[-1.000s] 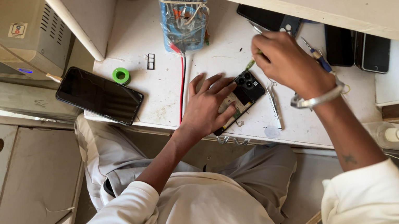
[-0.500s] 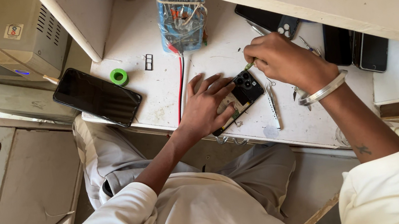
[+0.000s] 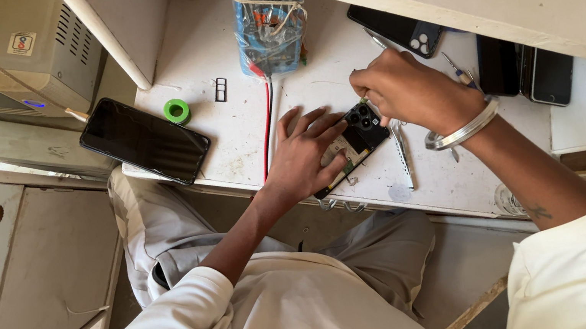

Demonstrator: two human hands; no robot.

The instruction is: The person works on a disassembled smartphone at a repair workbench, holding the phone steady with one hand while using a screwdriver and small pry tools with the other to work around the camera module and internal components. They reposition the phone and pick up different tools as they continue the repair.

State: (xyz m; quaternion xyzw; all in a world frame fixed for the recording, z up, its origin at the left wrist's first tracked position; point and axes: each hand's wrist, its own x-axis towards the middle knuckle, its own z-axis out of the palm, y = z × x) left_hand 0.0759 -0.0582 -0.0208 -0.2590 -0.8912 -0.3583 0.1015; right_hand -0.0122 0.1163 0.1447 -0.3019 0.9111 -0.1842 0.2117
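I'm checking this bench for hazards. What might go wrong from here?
The opened black phone lies near the white worktop's front edge, steadied only by the left hand; a slip by the right hand may push it off. The black smartphone overhangs the corner and may fall.

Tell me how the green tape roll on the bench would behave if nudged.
The green tape roll lies flat on its side, so it would likely slide, not roll. Small and hollow, it is probably light. Set on edge, it could roll off the white bench.
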